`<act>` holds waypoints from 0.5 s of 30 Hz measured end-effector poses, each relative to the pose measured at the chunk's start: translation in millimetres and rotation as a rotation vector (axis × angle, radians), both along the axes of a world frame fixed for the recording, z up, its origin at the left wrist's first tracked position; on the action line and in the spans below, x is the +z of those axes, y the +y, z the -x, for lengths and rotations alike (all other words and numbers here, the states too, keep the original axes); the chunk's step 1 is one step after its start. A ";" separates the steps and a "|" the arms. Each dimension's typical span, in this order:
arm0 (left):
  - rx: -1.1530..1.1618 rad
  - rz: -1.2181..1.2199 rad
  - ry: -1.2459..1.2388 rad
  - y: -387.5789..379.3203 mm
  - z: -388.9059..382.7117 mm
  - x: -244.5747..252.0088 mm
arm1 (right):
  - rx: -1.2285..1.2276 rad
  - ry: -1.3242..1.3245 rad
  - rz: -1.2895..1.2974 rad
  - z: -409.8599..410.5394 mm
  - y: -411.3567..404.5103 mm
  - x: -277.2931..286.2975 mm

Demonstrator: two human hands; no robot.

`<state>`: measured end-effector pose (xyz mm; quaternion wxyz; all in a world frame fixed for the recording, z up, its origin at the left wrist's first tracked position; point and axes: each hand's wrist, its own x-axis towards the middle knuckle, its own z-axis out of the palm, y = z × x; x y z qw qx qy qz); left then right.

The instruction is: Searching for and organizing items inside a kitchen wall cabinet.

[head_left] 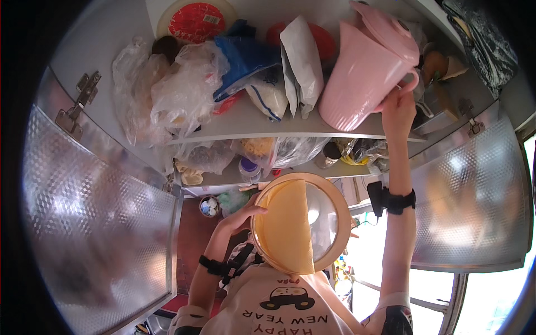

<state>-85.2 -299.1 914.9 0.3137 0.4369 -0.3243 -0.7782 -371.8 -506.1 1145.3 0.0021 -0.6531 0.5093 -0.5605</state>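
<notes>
My right hand [399,109] is closed around the handle of a pink plastic pitcher [363,79], which leans on the upper cupboard shelf with its pink lid [393,33] tilted at the top. Lower down, near my chest, my left hand [245,215] grips the left rim of a round container [343,217] with a pale tan rim and a see-through lid or window. A folded yellow sheet [289,230] covers about half of its round face. Some of my left fingers are hidden behind the container.
Clear plastic bags [188,88], a blue bag [247,58] and a white packet [302,67] crowd the upper shelf [259,125]. Jars and bags fill the lower shelf [222,178]. Textured cupboard doors stand open at left [100,217] and right [469,197].
</notes>
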 end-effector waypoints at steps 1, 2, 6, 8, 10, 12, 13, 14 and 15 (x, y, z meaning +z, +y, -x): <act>0.024 0.009 0.008 1.9 -0.8 -1.0 | 0.000 -0.008 -0.006 -2.3 -4.7 -0.4; 0.023 0.004 -0.001 3.9 -2.0 -0.6 | -0.024 -0.018 -0.034 -4.8 -9.2 -0.6; 0.053 -0.056 -0.034 13.3 -5.6 1.7 | -0.020 -0.086 -0.063 -14.9 -12.8 -2.1; 0.075 -0.069 -0.024 17.1 -5.8 8.2 | -0.011 -0.121 -0.069 -17.0 -10.2 -0.8; 0.070 -0.085 0.024 19.2 -2.7 24.0 | 0.027 -0.199 -0.093 -18.4 -6.4 1.8; 0.110 -0.015 0.049 25.0 -3.9 6.6 | 0.061 -0.173 -0.112 -15.6 -2.1 0.9; 0.127 0.052 0.089 27.4 -3.8 -0.9 | 0.073 -0.129 -0.132 -12.2 -1.0 -0.1; 0.139 0.085 0.136 27.0 2.5 -1.6 | 0.167 -0.199 -0.061 -3.6 -3.3 -6.4; 0.124 0.107 0.159 25.9 5.2 -3.2 | 0.262 -0.267 0.011 3.7 -1.3 -10.0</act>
